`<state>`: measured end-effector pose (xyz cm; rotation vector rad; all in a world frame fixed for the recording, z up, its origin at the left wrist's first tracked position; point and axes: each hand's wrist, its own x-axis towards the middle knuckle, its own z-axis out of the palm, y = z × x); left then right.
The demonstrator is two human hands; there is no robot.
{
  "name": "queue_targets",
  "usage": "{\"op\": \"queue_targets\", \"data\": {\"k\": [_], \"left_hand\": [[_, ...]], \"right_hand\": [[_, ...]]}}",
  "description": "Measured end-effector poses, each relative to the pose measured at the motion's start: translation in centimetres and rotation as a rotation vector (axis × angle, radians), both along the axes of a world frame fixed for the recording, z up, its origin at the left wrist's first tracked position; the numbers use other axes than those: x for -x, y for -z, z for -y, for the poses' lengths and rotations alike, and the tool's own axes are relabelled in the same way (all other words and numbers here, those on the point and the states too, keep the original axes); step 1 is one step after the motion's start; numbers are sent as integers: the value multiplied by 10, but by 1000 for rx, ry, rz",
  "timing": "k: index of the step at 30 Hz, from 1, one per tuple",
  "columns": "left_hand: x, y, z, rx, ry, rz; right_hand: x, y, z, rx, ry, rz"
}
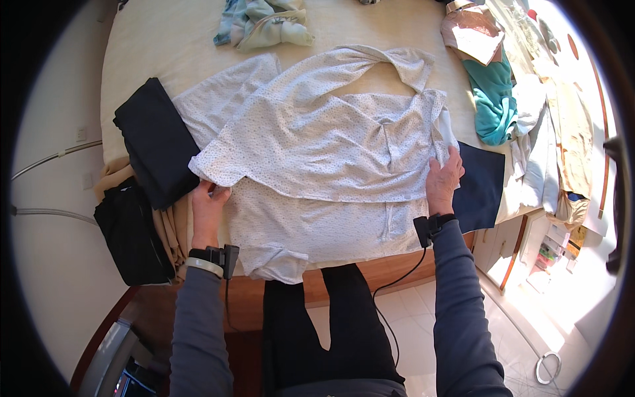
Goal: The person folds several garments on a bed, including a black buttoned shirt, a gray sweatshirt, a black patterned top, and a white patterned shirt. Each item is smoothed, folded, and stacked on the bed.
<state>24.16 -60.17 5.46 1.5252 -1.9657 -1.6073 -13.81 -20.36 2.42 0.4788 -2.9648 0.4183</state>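
Observation:
A white shirt with a fine speckled print lies spread and rumpled on the bed. Its upper part is folded over, and one sleeve droops at the bed's near edge. My left hand pinches the fabric at the left corner, fingertips partly under the cloth. At the opposite side, my right hand has its thumb on top and its fingers closed round the shirt's edge. Dark navy cloth shows from beneath the shirt beside my right hand.
Folded black garments lie left of the shirt, over tan cloth. A crumpled pale green garment is at the far side. Teal clothing and light trousers line the right. Cables hang from both wrist straps.

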Motion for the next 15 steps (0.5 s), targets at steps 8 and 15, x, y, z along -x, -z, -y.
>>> {"op": "queue_targets", "data": {"k": [8, 15], "left_hand": [[-9, 16, -1, 102, -128, -75], [-25, 8, 5, 13, -71, -12]], "right_hand": [[92, 17, 12, -208, 15, 85], [130, 16, -68, -370, 404, 305]]}}
